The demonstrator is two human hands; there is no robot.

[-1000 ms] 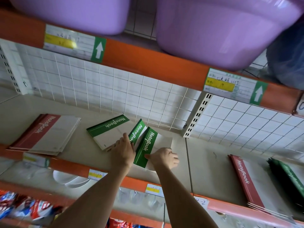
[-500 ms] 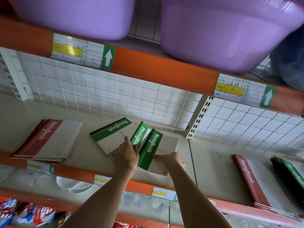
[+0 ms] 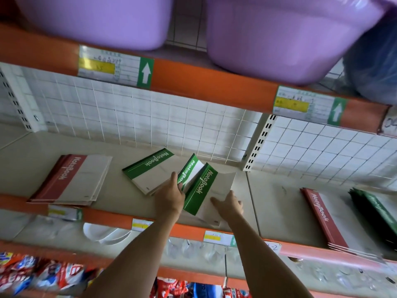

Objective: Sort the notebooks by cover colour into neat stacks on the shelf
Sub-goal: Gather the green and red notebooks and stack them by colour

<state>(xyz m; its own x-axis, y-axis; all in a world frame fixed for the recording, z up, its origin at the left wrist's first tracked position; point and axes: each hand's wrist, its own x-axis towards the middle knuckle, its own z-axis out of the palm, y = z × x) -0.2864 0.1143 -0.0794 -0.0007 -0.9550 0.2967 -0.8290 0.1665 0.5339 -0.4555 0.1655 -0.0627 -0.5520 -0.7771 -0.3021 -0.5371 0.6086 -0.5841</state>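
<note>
Shelf, mid-bay: right hand flat, fingers relaxed, on nearest green notebook; left hand pinching middle green notebook; third green notebook fanned behind; advice: square spines together before stacking.

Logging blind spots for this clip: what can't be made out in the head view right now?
- Price labels on the orange shelf edge: print blurred, too small.
- Green notebooks: count unclear; left hand and overlapping covers hide some.
- Right hand: fingertips blurred, grip unclear.
- Dark green stack at far right: cut by frame edge, blurred.
- Purple tubs: tops cut off.
</note>
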